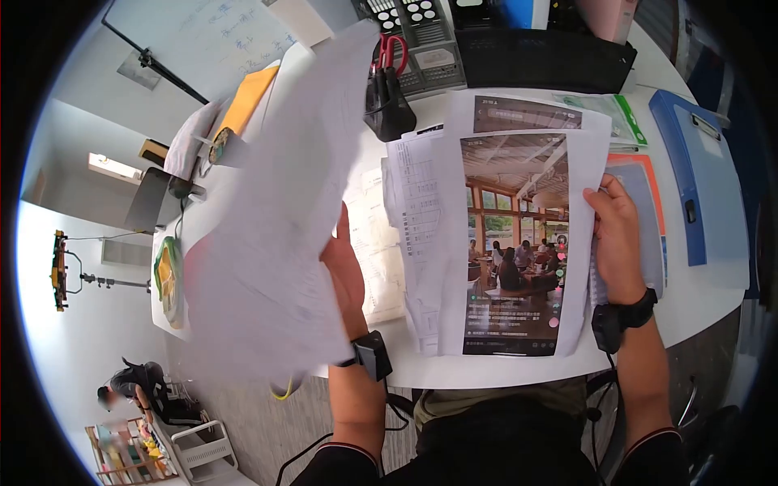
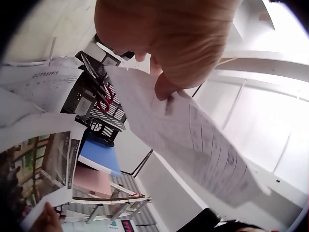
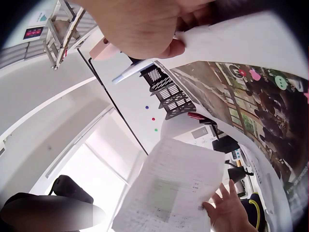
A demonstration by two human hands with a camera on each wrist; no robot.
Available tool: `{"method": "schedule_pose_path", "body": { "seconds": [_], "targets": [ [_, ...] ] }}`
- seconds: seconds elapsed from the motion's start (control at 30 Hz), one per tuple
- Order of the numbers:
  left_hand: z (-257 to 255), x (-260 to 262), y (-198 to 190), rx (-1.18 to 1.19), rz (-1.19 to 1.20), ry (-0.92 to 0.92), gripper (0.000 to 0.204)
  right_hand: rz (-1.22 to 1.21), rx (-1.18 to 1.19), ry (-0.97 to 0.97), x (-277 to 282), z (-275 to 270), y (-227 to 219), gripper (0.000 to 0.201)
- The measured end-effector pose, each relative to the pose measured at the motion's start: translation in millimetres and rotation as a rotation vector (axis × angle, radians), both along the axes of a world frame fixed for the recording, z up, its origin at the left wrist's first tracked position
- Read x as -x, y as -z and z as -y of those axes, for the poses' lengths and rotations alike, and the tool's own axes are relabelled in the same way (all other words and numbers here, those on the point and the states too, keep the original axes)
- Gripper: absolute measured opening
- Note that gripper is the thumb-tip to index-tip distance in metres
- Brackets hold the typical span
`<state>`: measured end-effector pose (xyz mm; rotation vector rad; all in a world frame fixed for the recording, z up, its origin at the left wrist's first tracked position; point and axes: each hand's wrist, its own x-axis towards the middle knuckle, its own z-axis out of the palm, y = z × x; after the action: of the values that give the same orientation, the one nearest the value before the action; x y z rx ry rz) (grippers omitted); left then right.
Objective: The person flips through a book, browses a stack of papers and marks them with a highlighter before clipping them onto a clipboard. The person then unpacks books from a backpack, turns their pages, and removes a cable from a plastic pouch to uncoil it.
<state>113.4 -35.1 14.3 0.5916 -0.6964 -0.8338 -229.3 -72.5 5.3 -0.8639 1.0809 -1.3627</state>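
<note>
My left hand (image 1: 344, 271) holds up a large loose white paper (image 1: 279, 219), blurred in the head view. In the left wrist view the thumb of that hand (image 2: 169, 43) pinches the edge of the printed paper (image 2: 193, 140). With thumb and fingers, my right hand (image 1: 617, 243) grips the right edge of a sheet printed with a café photo (image 1: 519, 235). Another printed sheet (image 1: 527, 115) lies behind it, its top showing. Left of the photo sheet are papers with tables of text (image 1: 417, 227). The right wrist view shows the raised paper (image 3: 174, 183) beside my left hand (image 3: 229, 212).
Red-handled scissors (image 1: 392, 53) stand in a black holder (image 1: 391, 109) beyond the papers. A black organizer (image 1: 543, 61) is at the back. On the right lie a blue file case (image 1: 701, 178) and an orange-edged folder (image 1: 648, 219). A seated person (image 1: 146, 389) is far left.
</note>
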Motion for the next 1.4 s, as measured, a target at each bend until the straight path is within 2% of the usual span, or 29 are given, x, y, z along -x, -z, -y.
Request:
{"method": "schedule_pose_path", "body": {
  "seconds": [0.07,0.1,0.2,0.23,0.27,0.37,0.47,0.53,0.67,0.73,0.77,0.8,0.87,0.9,0.93,1.07,1.23,1.4],
  "targets": [
    [1.5,5.3,-2.8,0.185,0.562,0.084,0.011,0.011,-0.007,-0.003,0.4,0.1,-0.7,0.022],
    [-8.1,22.7,-12.5,0.014,0.434,0.116,0.006,0.048,-0.016,-0.003,-0.2,0.6,-0.5,0.022],
    [-6.1,32.4,-6.7,-0.014,0.820,0.239,0.028,0.075,-0.009,-0.032,1.6,-1.9,-5.8,0.023],
    [-5.4,32.8,0.2,-0.037,0.882,0.277,0.045,0.087,0.013,-0.033,3.2,-0.9,-2.2,0.023],
    [-4.9,36.7,2.6,-0.088,0.926,0.299,0.054,0.100,0.035,-0.037,4.4,0.5,2.1,0.023],
    [-8.2,48.2,3.3,-0.134,0.906,0.324,0.059,0.159,0.046,-0.042,1.8,0.0,-2.4,0.024],
    [-8.5,43.4,6.3,-0.240,1.014,0.306,0.059,0.176,0.051,-0.061,6.0,0.7,-0.2,0.024],
    [-9.4,44.9,3.1,-0.305,0.966,0.315,0.058,0.193,0.054,-0.047,4.9,0.4,0.3,0.024],
    [-9.4,35.9,7.1,-0.288,0.930,0.301,0.049,0.190,0.045,-0.036,4.1,0.7,-0.3,0.023],
    [-11.2,29.5,4.5,-0.218,0.766,0.322,0.038,0.219,0.039,-0.039,4.1,1.0,-0.6,0.022],
    [-16.4,31.1,-5.7,-0.281,0.691,0.299,0.035,0.218,0.038,-0.028,5.4,1.4,0.2,0.022],
    [-18.4,11.2,3.3,-0.367,0.571,0.339,0.045,0.203,0.029,-0.042,6.5,1.8,1.9,0.023],
    [2.1,-23.0,7.9,-0.731,-0.433,0.816,0.061,0.188,0.022,-0.050,7.8,1.4,1.9,0.023],
    [-8.3,16.0,-6.1,-0.314,-0.526,0.926,0.063,0.177,0.028,-0.056,7.8,1.1,1.2,0.023],
    [-7.1,17.0,-6.4,-0.317,-0.525,0.931,0.063,0.166,0.032,-0.064,7.1,0.7,0.4,0.024],
    [1.3,15.9,-2.1,-0.208,-0.423,1.210,0.062,0.219,0.056,-0.076,3.0,0.2,0.4,0.024],
    [33.5,1.8,25.8,-0.059,-0.276,1.528,0.061,0.129,0.080,-0.165,0.3,-1.8,2.3,0.025],
    [33.7,12.9,15.6,-0.242,-0.230,1.501,0.051,0.086,0.088,-0.194,-3.1,-5.2,-4.5,0.027]
  ]
}}
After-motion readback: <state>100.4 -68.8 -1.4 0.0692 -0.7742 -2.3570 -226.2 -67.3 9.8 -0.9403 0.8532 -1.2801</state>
